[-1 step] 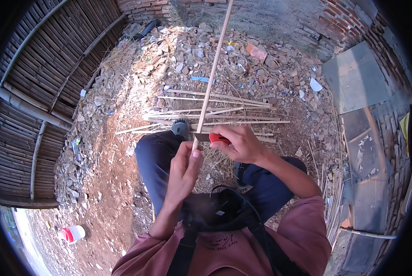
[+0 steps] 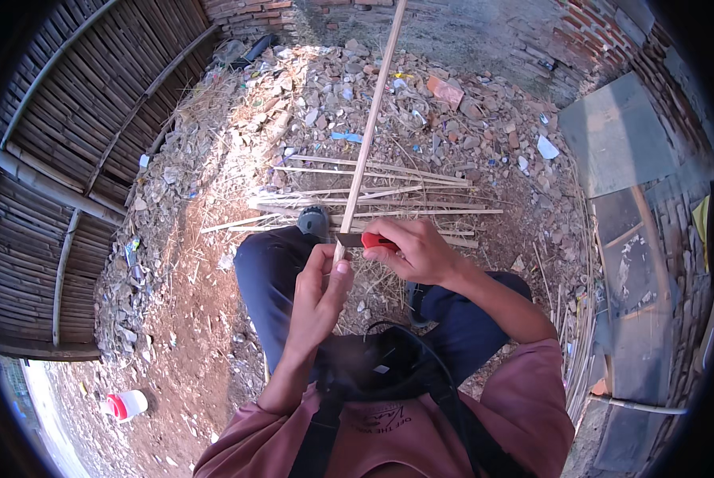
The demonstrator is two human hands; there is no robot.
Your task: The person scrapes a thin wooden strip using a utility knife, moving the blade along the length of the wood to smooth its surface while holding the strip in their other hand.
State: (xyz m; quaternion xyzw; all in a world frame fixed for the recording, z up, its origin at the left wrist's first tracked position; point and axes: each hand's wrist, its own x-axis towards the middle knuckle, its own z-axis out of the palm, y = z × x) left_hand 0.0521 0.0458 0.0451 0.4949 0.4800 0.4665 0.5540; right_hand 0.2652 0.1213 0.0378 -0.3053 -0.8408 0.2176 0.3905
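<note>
A long, pale bamboo strip [image 2: 370,127] slants up from my hands toward the far wall. My left hand [image 2: 317,299] is closed around its near end, the thumb lying along the strip. In my right hand [image 2: 422,252] is a red-handled knife [image 2: 375,240], gripped with the fingers wrapped round the handle. Its dark blade points left and rests across the strip just beyond my left fingers. Beyond my hands, several cut bamboo strips [image 2: 452,212] lie crosswise on the ground, partly behind my shoe [image 2: 313,222].
Rubble and litter [image 2: 476,143] cover the ground up to a brick wall [image 2: 484,40]. A slatted bamboo wall [image 2: 62,95] stands at left, grey boards [image 2: 620,135] at right. A red-and-clear plastic container [image 2: 127,405] sits at lower left. My bent legs [image 2: 273,279] flank the work.
</note>
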